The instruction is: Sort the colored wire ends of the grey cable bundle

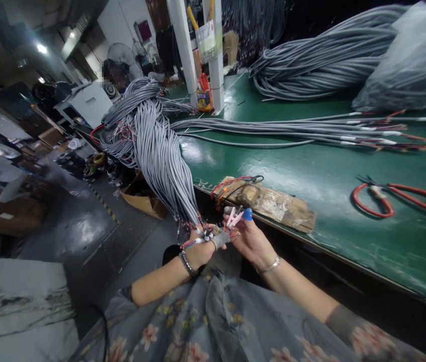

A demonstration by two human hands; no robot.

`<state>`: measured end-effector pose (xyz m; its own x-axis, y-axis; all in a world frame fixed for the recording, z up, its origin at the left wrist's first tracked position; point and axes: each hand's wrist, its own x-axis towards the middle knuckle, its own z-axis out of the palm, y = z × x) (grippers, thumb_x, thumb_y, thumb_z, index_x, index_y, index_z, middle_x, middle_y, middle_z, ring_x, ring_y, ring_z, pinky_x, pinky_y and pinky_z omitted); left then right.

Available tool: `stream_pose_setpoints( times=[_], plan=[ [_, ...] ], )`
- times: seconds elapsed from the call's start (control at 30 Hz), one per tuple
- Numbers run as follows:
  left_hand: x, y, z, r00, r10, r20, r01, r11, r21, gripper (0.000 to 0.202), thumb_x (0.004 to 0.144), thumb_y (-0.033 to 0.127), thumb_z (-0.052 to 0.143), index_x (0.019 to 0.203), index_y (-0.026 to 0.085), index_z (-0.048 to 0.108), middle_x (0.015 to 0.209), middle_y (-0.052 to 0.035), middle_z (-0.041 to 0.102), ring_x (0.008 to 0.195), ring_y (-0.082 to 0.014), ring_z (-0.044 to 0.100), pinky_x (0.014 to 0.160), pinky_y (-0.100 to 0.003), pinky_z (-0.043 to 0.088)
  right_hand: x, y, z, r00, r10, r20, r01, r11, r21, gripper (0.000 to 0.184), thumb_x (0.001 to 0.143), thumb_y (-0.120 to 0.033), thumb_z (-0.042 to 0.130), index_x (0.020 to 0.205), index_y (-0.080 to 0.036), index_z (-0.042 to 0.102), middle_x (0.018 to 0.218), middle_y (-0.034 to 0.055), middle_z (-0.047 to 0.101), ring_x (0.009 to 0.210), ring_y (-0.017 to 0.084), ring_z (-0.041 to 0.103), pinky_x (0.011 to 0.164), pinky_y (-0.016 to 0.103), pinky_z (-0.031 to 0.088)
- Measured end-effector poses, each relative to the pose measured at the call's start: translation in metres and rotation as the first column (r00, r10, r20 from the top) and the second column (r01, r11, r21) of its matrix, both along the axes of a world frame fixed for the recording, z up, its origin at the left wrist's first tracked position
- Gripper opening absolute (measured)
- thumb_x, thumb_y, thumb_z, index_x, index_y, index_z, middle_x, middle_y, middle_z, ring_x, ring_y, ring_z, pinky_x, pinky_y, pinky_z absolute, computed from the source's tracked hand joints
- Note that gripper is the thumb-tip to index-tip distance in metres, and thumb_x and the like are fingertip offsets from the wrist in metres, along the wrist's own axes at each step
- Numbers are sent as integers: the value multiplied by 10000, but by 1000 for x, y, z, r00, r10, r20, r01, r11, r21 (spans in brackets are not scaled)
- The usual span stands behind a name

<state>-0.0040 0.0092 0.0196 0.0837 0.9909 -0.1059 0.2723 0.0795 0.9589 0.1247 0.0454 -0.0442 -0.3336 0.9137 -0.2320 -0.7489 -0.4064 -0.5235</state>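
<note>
A thick bundle of grey cables (164,156) hangs over the table's edge toward me, its ends fanned into thin coloured wires (209,233). My left hand (200,253) is closed around these wire ends; a grey wrap covers one digit. Close beside it, my right hand (252,245) pinches a small pink clip (234,217) that looks like a clothes peg. A blue cover (248,214) sits on one of its digits. The clip is right above the wire ends; whether it touches them I cannot tell.
A worn wooden board (273,203) lies along the green table's (333,176) front edge. Red-handled pliers (379,196) rest to the right. Behind are stripped grey cables (281,128), a large cable coil (318,55) and a plastic bag (412,60). An open carton (143,201) stands on the floor.
</note>
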Motion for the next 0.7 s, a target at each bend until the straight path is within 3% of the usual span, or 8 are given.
stream_pose_setpoints(
  times=[0.07, 0.17, 0.27, 0.43, 0.6, 0.7],
  plan=[
    [-2, -1, 1, 1000, -7, -7, 7, 1000, -3, 395, 681, 551, 671, 543, 187, 605, 536, -27, 629, 562, -164, 582, 633, -290, 480, 3, -2, 3, 1000, 23, 1, -23, 1000, 20, 501, 567, -669, 746, 801, -228, 716, 722, 10, 693, 590, 147, 579, 544, 278, 494],
    [-6, -3, 1, 998, -58, -18, 58, 998, -5, 423, 695, 563, 651, 519, 181, 605, 534, -34, 622, 556, -160, 570, 596, -280, 463, 11, -8, 6, 986, 161, 37, -163, 984, 69, 538, 589, -684, 721, 806, -192, 723, 702, 28, 680, 580, 141, 581, 551, 276, 495],
    [-11, -5, -1, 993, -111, -49, 112, 994, 19, 444, 718, 565, 621, 496, 181, 595, 526, -38, 607, 551, -160, 556, 580, -282, 454, 18, -14, 6, 950, 275, 150, -291, 952, 94, 464, 578, -595, 787, 745, -168, 718, 674, 29, 666, 598, 146, 602, 583, 275, 492],
    [-17, -4, -15, 974, -131, -183, 157, 978, 139, 426, 764, 491, 607, 479, 175, 573, 520, -33, 586, 529, -142, 521, 556, -268, 413, 19, -19, 8, 910, 158, 384, -254, 943, 215, 291, 611, -414, 834, 696, -176, 690, 610, -9, 640, 567, 123, 555, 592, 267, 448],
    [-23, 3, -30, 921, -257, -292, 319, 929, 188, 399, 698, 464, 688, 480, 153, 564, 444, 25, 482, 446, -83, 395, 503, -233, 336, 13, -19, 12, 852, 82, 517, -262, 922, 286, 346, 562, -469, 838, 661, -191, 656, 635, -19, 640, 598, 135, 545, 631, 289, 465],
    [-25, 4, -28, 933, -272, -235, 310, 940, 141, 402, 682, 494, 694, 504, 150, 587, 468, 14, 520, 462, -92, 433, 502, -230, 351, 14, -21, 8, 858, 81, 508, -260, 921, 291, 355, 579, -502, 819, 694, -199, 673, 657, -10, 652, 619, 147, 560, 657, 304, 478]
  ],
)
